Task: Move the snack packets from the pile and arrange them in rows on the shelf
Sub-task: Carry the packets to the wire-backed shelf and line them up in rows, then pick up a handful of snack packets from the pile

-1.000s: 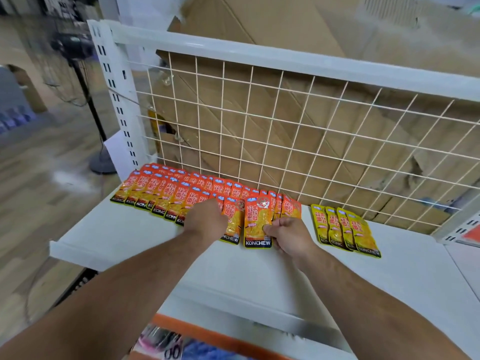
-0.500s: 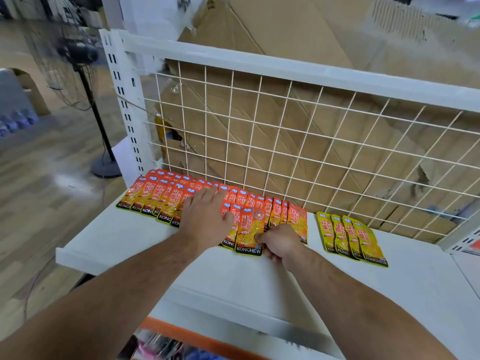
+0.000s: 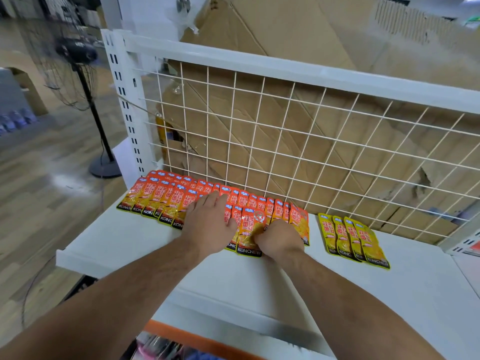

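White flat metal shelf board (image 3: 124, 245) holds orange foil snack packets (image 3: 155, 201), which lie flat and overlap in two rows. The far row runs along the foot of the white wire grid back panel (image 3: 285, 141). The near row overlaps the far row's lower ends and starts at the shelf's left end. Black bottom strips printed KONCHEW face the near edge.

Left hand (image 3: 207, 224) lies palm down on the middle of the orange rows, fingers straight and spread, pressing the packets flat. Fingertips reach the far row.

Right hand (image 3: 279, 239) is just right of it, knuckles up and fingers curled in, pinching the right side of the front orange packet (image 3: 249, 229) at the right end of the near row. That packet lies on top of its neighbours, its bottom strip nearest the shelf edge. The fingertips themselves are hidden under the hand.

Four yellow foil snack packets (image 3: 355, 240) lie overlapped in a short row to the right, apart from the orange ones, with bare shelf between.

Brown flattened cardboard (image 3: 259, 120) stands behind the grid. White slotted upright post (image 3: 122, 100) stands at the far left corner of the shelf. Black pedestal fan (image 3: 75, 51) stands on the wood-pattern floor (image 3: 39, 190) to the far left. Orange-edged lower shelf (image 3: 194, 339) shows at the near bottom, its contents blurred.
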### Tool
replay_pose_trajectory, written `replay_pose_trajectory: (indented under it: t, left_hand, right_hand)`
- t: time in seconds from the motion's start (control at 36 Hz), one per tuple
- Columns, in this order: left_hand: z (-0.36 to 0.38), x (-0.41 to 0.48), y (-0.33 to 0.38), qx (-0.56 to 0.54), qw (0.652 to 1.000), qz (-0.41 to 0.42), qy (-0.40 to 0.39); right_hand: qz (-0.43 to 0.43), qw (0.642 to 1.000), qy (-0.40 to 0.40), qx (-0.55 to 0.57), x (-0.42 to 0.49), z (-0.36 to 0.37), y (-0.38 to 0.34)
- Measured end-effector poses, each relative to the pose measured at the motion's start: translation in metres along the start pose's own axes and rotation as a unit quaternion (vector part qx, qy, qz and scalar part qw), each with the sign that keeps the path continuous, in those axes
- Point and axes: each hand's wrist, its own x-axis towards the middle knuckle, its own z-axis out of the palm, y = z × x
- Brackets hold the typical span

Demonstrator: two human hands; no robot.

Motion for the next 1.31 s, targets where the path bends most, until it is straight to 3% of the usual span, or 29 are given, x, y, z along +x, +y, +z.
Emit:
replay_pose_trajectory:
  t: [0.28,0.39,0.5,0.61,1.31]
  left_hand:
    - [0.005,-0.005,0.01,0.018,0.998,0.059,-0.004]
    - [0.013,-0.005,0.025,0.032,0.995,0.091,-0.037]
    - [0.023,-0.007,0.048,0.042,0.989,0.12,-0.07]
    - [0.029,-0.011,0.077,0.041,0.984,0.137,-0.107]
    - [0.069,-0.112,0.38,0.042,0.958,0.264,-0.108]
  right_hand:
    - [-0.033,0.998,0.046,-0.033,-0.009,0.0,0.007]
    - [-0.102,0.984,0.103,-0.1,-0.014,-0.006,0.029]
    - [-0.162,0.966,0.099,-0.175,-0.019,-0.016,0.06]
    - [-0.135,0.972,0.08,-0.177,-0.029,-0.03,0.088]
    - [-0.025,0.974,0.137,-0.181,-0.136,-0.177,0.37]
